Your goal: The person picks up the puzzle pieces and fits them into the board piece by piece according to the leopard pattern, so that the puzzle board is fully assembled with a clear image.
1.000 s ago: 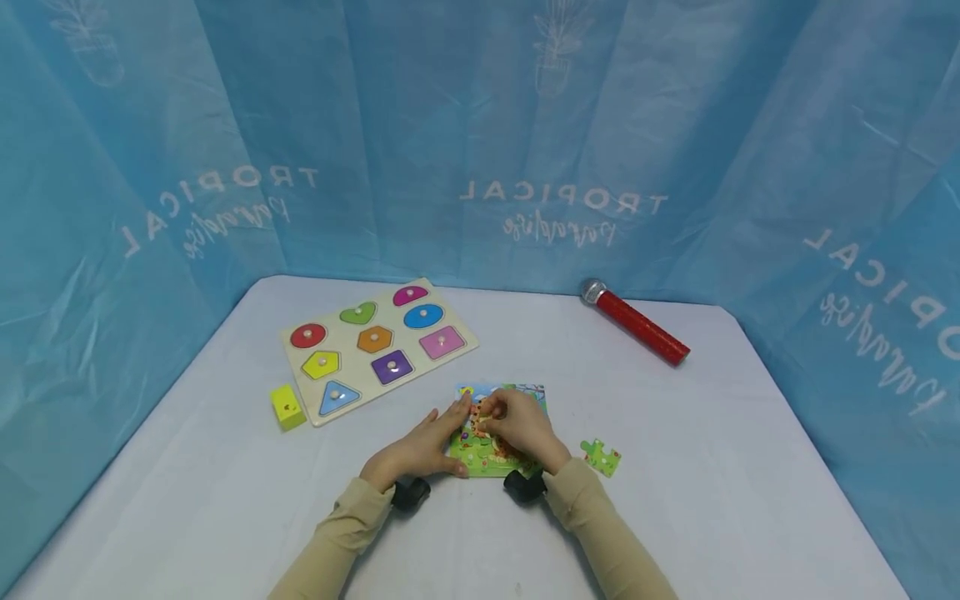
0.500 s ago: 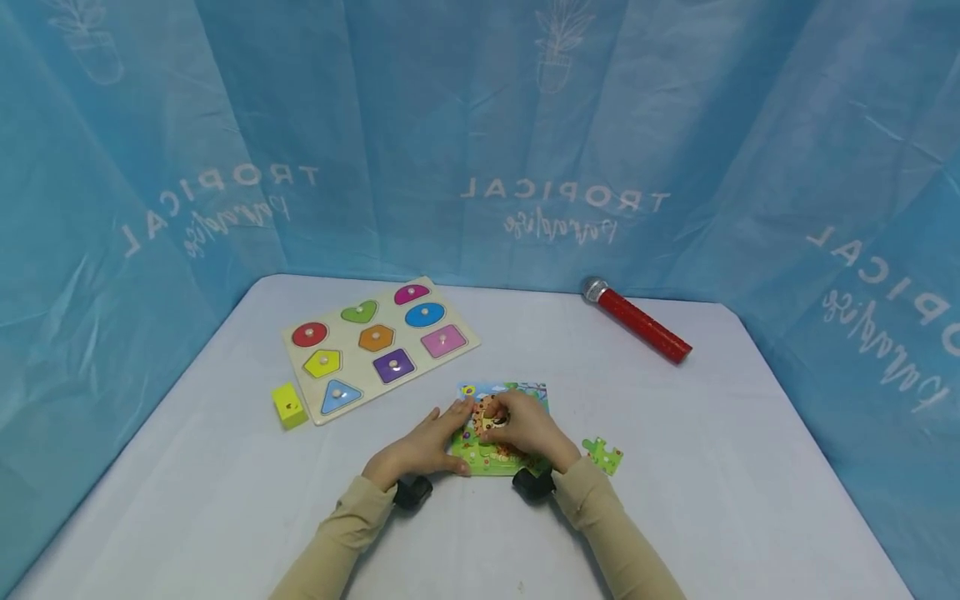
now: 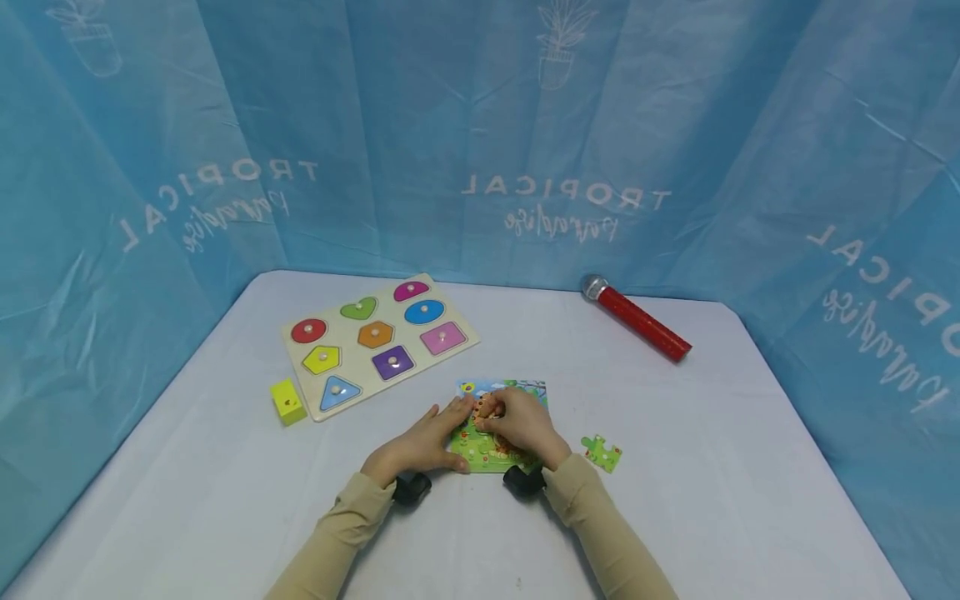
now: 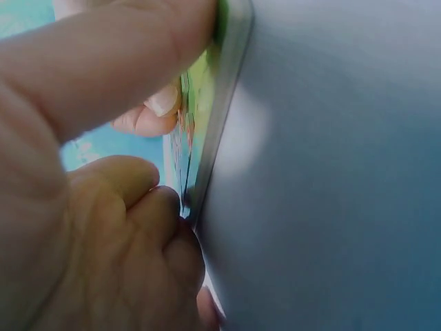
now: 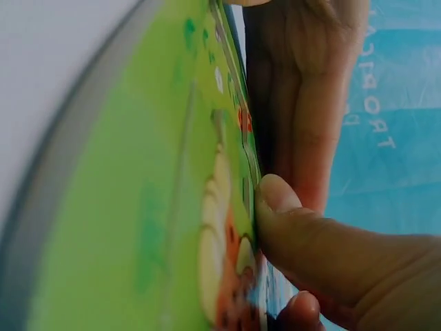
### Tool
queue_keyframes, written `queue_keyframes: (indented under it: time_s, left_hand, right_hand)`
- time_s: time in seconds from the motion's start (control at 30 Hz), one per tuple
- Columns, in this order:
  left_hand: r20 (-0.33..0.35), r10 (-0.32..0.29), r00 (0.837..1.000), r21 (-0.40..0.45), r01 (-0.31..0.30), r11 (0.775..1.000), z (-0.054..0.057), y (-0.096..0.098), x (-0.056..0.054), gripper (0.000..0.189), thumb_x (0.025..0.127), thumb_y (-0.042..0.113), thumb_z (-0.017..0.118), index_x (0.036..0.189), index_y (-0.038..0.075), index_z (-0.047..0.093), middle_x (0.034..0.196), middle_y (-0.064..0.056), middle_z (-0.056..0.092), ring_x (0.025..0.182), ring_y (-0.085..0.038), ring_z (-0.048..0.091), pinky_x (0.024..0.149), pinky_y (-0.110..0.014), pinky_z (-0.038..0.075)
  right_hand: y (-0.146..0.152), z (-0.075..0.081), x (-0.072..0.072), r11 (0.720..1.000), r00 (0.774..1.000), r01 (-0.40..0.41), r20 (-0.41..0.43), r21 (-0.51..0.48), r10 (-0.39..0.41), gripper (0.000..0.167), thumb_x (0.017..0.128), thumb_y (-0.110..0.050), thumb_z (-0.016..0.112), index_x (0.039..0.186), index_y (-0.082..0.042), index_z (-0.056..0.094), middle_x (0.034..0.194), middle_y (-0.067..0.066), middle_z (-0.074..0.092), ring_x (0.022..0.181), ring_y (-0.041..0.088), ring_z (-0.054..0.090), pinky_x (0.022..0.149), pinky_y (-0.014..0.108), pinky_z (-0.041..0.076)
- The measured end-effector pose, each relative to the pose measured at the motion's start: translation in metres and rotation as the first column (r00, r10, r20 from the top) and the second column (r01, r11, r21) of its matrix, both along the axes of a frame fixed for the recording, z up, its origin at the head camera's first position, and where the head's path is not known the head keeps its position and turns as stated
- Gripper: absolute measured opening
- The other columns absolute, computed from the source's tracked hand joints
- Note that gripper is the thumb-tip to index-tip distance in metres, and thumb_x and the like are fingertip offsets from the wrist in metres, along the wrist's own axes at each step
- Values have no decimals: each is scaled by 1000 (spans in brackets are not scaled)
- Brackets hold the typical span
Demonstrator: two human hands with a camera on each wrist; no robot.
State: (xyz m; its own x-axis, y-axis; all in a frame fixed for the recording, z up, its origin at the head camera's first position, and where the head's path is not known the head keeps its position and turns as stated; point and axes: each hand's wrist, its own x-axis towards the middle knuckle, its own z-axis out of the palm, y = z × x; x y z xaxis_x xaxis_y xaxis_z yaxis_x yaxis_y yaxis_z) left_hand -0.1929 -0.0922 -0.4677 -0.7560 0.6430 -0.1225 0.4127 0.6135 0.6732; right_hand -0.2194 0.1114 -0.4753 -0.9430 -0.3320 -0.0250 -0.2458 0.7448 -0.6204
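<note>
A jigsaw puzzle board [image 3: 474,461] with a green meadow and a spotted orange animal lies on the white table. My left hand [image 3: 416,448] rests along its left side, fingers extended at the edge and thumb at the near left corner. The left wrist view shows that thumb [image 4: 124,58] against the board's rim. Over the board, my right hand [image 3: 525,423] pinches a spotted orange puzzle piece [image 3: 485,410] between thumb and index finger. In the right wrist view, the right thumb [image 5: 303,238] is close against the picture surface. The right hand covers part of the picture.
A loose green puzzle piece [image 3: 602,454] lies right of the board. Behind on the left are a wooden shape-peg board [image 3: 352,346] and a yellow block [image 3: 288,402]. A red toy microphone [image 3: 641,322] lies at the back right. Blue curtains [image 3: 480,125] surround the table.
The spotted piece has turned in the right hand's fingers. The right hand shifted slightly right, then back left over the board. The left hand has stayed at the board's left side.
</note>
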Motion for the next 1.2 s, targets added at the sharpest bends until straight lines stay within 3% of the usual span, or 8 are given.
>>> queue_keyframes:
  time_s: [0.13,0.23,0.37,0.5,0.7,0.87,1.0,1.2]
  left_hand:
    - [5,-7,1000,1,7,1000,-2,1,0,94,83,22,75,153,-2,18,161,-21,14,150,-40,10,120,-62,4]
    - [14,-14,1000,4,13,1000,-5,3,1,92,83,21,75,152,-2,20,161,-21,14,150,-40,9,120,-62,3]
    - [23,-42,999,-1,42,999,-9,8,3,92,83,23,75,152,-3,20,161,-22,13,150,-41,7,120,-63,3]
    - [26,-30,999,-8,30,1000,-9,8,3,92,83,23,75,152,-2,20,161,-21,12,150,-40,7,121,-61,3]
    - [12,-15,1000,-22,15,1000,-4,2,0,92,83,22,75,152,-2,20,161,-21,12,150,-40,7,121,-61,3]
    - [10,-11,1000,-30,12,999,-3,0,-2,93,83,23,75,152,-2,20,161,-20,12,150,-40,6,121,-61,3]
    - [10,-10,1000,-17,10,1000,-2,1,-3,92,83,22,75,153,-1,20,162,-19,12,150,-39,5,121,-60,2]
    - [16,-11,1000,-18,11,1000,-1,3,-2,92,83,22,75,153,-1,19,162,-20,12,150,-39,6,121,-60,2]
  right_hand:
    - [0,-1,1,1000,1000,15,-5,8,-15,19,80,-30,79,92,-17,71,78,-5,62,66,8,51,60,24,43]
    - [12,-4,0,992,999,-5,52,-122,11,26,86,-28,73,106,-12,68,82,1,61,67,9,50,59,23,43]
    - [50,-2,0,930,989,15,140,-367,39,30,95,-20,62,117,0,63,90,17,64,65,11,51,57,25,46]
    - [104,7,6,895,989,97,141,-435,-38,32,96,-16,59,119,6,59,100,24,63,74,12,55,63,27,51]
    - [164,6,37,949,984,152,134,-278,-118,41,91,-17,68,126,1,56,108,14,63,89,11,56,73,19,50]
    - [167,4,58,985,991,119,72,-128,-110,65,78,-12,80,136,-5,51,111,8,63,98,15,56,85,25,51]
    - [151,17,47,990,992,129,-16,63,-129,69,74,-7,81,137,-7,52,107,11,65,97,24,60,86,42,52]
    - [129,32,8,951,964,240,63,195,-257,61,78,-7,77,134,-4,54,115,23,64,103,35,58,90,52,47]
